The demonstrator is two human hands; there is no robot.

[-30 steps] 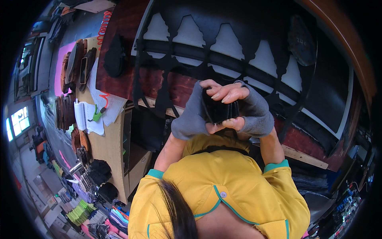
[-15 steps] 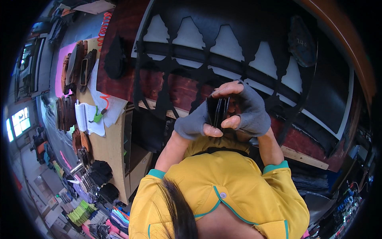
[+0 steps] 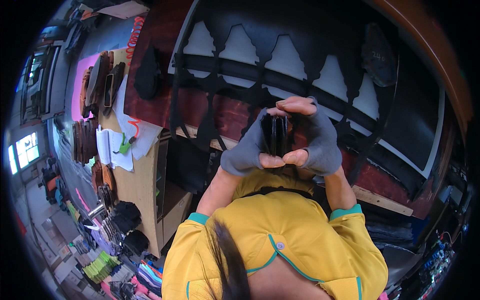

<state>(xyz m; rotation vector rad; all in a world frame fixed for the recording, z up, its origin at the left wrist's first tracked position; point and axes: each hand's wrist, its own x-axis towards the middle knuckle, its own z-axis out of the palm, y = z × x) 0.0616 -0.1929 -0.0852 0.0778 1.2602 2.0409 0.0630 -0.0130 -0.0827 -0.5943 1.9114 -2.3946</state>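
In front of my chest, both hands hold a small stack of black flat cut pieces [image 3: 276, 134] on edge, their ends facing up. My left hand [image 3: 246, 153], in a grey fingerless glove, is closed around the stack's left side, with the thumb along its near end. My right hand [image 3: 321, 140], gloved alike, curls around the right side. Its fingertips are at the far end and its thumb at the near end, meeting the left thumb. A gap shows between the stack and the right palm. Beyond my hands lies a black sheet [image 3: 261, 74] with tapered cutouts.
A dark shaped cutting die [image 3: 378, 55] rests on black material at the far right. Black pieces [image 3: 147, 74] lie on the dark red table [image 3: 135, 97]. A side bench at left holds brown shaped dies [image 3: 102, 80], an open notebook [image 3: 112, 149] and a green air gun [image 3: 125, 145].
The fanned stack is now squarer and more upright. My right fingers have shifted slightly along its far end, and my thumbs have come together at the near end.
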